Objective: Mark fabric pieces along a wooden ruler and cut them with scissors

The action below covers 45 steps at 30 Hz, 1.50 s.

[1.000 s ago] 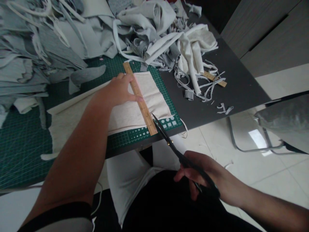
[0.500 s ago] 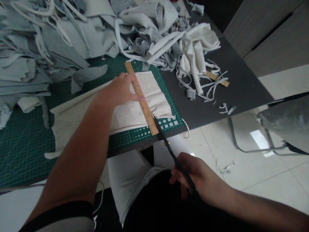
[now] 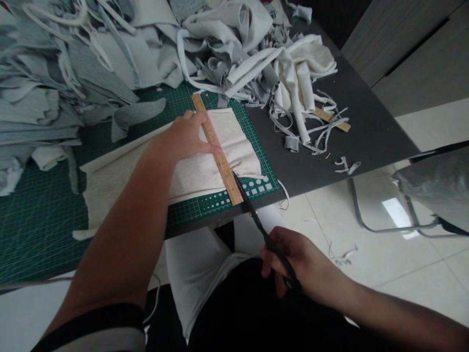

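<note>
A strip of cream cloth (image 3: pixel 194 176) lies flat on a green cutting mat (image 3: pixel 264 151). Across it slants a wooden ruler (image 3: pixel 225 171). My left hand (image 3: pixel 186 134) presses the ruler onto the cloth, fingers and thumb spread, the thumb resting on the wood. Below the table edge, my right hand (image 3: pixel 289 256) grips the handles of long black scissors (image 3: pixel 260 226). Their blades reach up beside the ruler's near end, with the tips at the cloth's lower edge, where the fabric bunches slightly. Whether the tips are above or under the cloth is hard to see.
Heaps of grey cloth (image 3: pixel 98 68) and cream cloth scraps (image 3: pixel 296 73) cover the back of the dark table (image 3: pixel 311 171). A second wooden ruler (image 3: pixel 342 126) lies partly under thin strips. A metal-framed chair (image 3: pixel 388 229) stands on the right, and thread scraps (image 3: pixel 344 255) lie on the floor.
The whole view has shifted slightly. My left hand stays on the ruler, and the scissors in my right hand have barely moved, their tips still by the cloth's lower edge.
</note>
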Each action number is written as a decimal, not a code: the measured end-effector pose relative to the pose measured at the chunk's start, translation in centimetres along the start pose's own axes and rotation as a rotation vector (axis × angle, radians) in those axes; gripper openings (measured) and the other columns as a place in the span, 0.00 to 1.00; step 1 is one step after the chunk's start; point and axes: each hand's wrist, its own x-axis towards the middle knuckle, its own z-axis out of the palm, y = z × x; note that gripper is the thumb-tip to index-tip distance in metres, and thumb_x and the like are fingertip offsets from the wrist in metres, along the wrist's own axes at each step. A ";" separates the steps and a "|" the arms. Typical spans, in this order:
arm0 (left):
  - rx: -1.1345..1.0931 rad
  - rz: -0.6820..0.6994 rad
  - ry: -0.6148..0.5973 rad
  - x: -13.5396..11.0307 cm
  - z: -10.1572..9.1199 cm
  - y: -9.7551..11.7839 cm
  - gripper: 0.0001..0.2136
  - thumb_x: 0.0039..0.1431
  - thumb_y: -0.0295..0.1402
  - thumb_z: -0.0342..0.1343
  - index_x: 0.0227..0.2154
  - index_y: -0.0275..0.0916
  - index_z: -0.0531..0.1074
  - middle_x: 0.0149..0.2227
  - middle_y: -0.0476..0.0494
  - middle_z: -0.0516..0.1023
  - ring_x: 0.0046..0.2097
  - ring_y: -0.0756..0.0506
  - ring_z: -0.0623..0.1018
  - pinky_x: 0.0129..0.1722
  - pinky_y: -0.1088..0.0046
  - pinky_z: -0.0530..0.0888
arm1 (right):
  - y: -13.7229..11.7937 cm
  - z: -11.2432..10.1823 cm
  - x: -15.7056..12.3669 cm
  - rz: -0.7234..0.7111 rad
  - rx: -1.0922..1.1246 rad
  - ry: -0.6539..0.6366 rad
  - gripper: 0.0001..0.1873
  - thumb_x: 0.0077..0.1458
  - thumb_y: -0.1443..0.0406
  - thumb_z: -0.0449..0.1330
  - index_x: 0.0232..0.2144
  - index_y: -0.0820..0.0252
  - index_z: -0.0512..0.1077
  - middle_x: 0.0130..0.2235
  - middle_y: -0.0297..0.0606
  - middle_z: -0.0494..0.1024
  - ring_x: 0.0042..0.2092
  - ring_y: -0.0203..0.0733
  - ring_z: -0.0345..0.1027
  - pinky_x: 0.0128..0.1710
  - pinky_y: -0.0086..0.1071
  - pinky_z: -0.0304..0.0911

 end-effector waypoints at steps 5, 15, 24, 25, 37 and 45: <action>0.010 0.006 0.009 0.0 0.1 0.0 0.48 0.42 0.57 0.71 0.65 0.43 0.63 0.61 0.36 0.67 0.64 0.26 0.68 0.65 0.53 0.65 | -0.4 -0.2 -0.3 -0.007 -0.041 -0.012 0.25 0.50 0.47 0.68 0.34 0.59 0.64 0.36 0.42 0.83 0.24 0.33 0.71 0.24 0.28 0.60; 0.029 0.002 -0.015 -0.2 0.1 0.0 0.48 0.46 0.60 0.68 0.66 0.43 0.60 0.62 0.35 0.66 0.64 0.24 0.68 0.64 0.51 0.65 | -0.6 0.1 0.3 -0.012 -0.036 0.009 0.23 0.55 0.46 0.63 0.33 0.57 0.64 0.30 0.34 0.81 0.20 0.32 0.70 0.20 0.26 0.57; 0.004 0.058 -0.010 -0.3 -0.3 0.1 0.46 0.46 0.58 0.68 0.66 0.43 0.61 0.62 0.37 0.66 0.64 0.28 0.67 0.64 0.52 0.66 | 0.5 0.6 0.4 -0.007 0.054 0.061 0.23 0.51 0.48 0.68 0.32 0.57 0.64 0.23 0.26 0.74 0.19 0.32 0.68 0.19 0.25 0.59; 0.003 0.063 -0.015 -0.4 -0.5 0.2 0.46 0.47 0.58 0.68 0.65 0.43 0.62 0.62 0.37 0.66 0.64 0.29 0.67 0.64 0.52 0.65 | 0.6 0.6 0.3 0.000 0.061 0.061 0.24 0.50 0.48 0.69 0.32 0.57 0.64 0.23 0.26 0.74 0.19 0.32 0.68 0.19 0.25 0.59; -0.093 0.092 -0.066 -1.0 -1.1 -0.6 0.39 0.45 0.61 0.67 0.59 0.51 0.71 0.65 0.43 0.66 0.63 0.33 0.69 0.66 0.55 0.65 | -0.6 -1.1 -0.2 -0.032 0.078 -0.050 0.25 0.49 0.47 0.69 0.33 0.59 0.66 0.25 0.30 0.75 0.20 0.33 0.69 0.20 0.25 0.61; -0.121 0.120 -0.039 -1.2 -0.9 -0.8 0.38 0.46 0.59 0.67 0.59 0.49 0.70 0.65 0.41 0.64 0.65 0.32 0.67 0.66 0.53 0.64 | 0.2 -2.1 -0.7 -0.018 0.041 -0.093 0.27 0.49 0.45 0.69 0.33 0.58 0.65 0.26 0.30 0.75 0.20 0.32 0.68 0.20 0.26 0.61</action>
